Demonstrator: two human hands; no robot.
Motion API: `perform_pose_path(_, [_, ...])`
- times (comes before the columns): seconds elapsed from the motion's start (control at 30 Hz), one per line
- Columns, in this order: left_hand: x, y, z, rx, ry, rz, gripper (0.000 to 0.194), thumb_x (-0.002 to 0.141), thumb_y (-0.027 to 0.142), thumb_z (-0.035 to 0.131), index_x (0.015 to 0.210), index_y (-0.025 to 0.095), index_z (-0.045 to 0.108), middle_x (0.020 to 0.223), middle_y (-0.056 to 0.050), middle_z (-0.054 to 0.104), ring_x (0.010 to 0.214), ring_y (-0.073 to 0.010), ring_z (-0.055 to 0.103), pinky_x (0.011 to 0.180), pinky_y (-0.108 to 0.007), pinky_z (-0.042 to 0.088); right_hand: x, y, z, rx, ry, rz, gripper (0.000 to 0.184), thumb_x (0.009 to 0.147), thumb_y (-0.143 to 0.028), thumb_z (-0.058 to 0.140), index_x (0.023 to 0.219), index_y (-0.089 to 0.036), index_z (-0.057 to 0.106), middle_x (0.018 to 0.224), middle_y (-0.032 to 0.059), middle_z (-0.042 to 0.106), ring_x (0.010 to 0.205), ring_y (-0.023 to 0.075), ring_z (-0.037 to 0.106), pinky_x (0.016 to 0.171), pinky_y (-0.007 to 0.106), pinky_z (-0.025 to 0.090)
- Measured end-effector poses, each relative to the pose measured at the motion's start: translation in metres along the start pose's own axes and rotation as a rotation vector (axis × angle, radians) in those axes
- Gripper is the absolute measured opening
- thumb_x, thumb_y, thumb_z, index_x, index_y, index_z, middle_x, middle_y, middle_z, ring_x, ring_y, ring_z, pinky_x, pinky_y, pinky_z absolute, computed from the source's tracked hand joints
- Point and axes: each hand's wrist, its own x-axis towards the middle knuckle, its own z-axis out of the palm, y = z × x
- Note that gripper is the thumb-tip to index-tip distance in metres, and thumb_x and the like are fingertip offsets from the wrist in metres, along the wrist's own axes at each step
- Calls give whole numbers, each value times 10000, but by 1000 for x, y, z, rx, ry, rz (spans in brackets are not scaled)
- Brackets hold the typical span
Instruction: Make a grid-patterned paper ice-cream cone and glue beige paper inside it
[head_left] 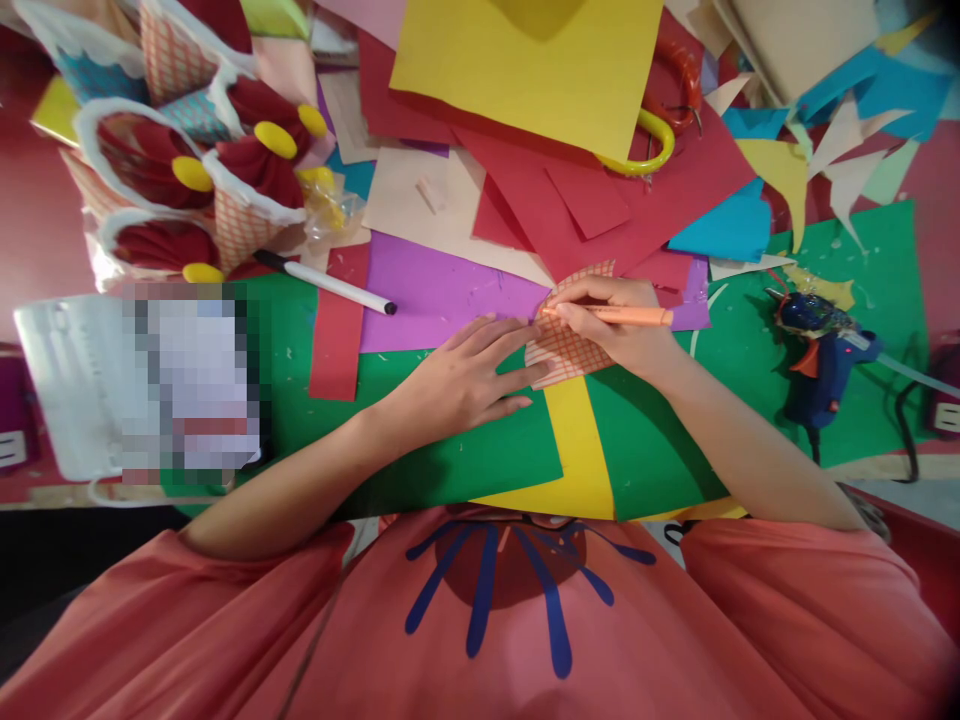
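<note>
My right hand (619, 312) is closed around an orange marker (637, 316), its tip down on a pale paper piece (574, 352) covered with an orange crosshatch grid. My left hand (480, 368) lies flat with fingers spread, their tips touching the left edge of that paper. Beneath are green sheets (450, 455), a yellow strip (581, 440) and a purple sheet (427, 300). A white marker with black ends (337, 285) rests to the left, across a red strip (337, 350).
Paper cones with red filling (255, 200) crowd the back left. A blue glue gun (817, 370) with its cord lies at right. Scissors with yellow and orange handles (664, 150) sit partly under a yellow sheet (517, 80). A blurred-out item (195, 380) is at left.
</note>
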Motion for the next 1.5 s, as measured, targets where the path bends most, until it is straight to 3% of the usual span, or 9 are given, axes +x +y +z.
perform_pose_path(0.5, [-2,-2,0,-30,24,5,346,952,389,482,1228,219,602,1308,-159,554,1260,-305,520,1046,-550,455,1,1,-4,111,-72,35,204,848,-274,593,695,-161,665,734,15,710,714,132,664,661,243,513])
perform_pose_path(0.77, [-3,-7,-2,-25,3,-51,364,950,405,486,1245,230,609,1374,-146,553,1321,-306,486,1078,-537,430,-3,-6,-6,193,87,107,182,863,-316,599,781,-180,687,799,26,700,749,135,664,679,259,545])
perform_pose_path(0.87, [-2,-8,-3,1,15,-54,365,956,397,478,1244,222,616,1374,-146,563,1319,-305,497,1078,-526,434,-3,-7,-6,170,53,93,158,856,-324,618,857,-185,693,869,31,712,766,134,664,691,261,543])
perform_pose_path(1.1, [-3,-9,-7,5,4,-84,327,968,377,463,1215,263,646,1379,-86,582,1332,-283,496,1096,-526,418,-2,-1,-2,77,18,48,143,863,-298,618,824,-178,685,827,12,717,748,121,658,676,241,517])
perform_pose_path(1.37, [-3,-9,-6,2,12,-93,332,967,402,458,1171,254,675,1365,-93,593,1312,-279,519,1086,-523,432,-2,-2,-2,37,9,45,172,856,-324,625,814,-172,692,817,18,725,765,139,659,692,256,504])
perform_pose_path(1.5, [-2,-9,-6,23,27,-80,333,969,387,456,1181,248,672,1349,-103,604,1298,-279,532,1070,-512,452,-2,-2,-4,30,-18,69,190,849,-320,620,770,-161,690,755,21,714,692,130,634,616,242,465])
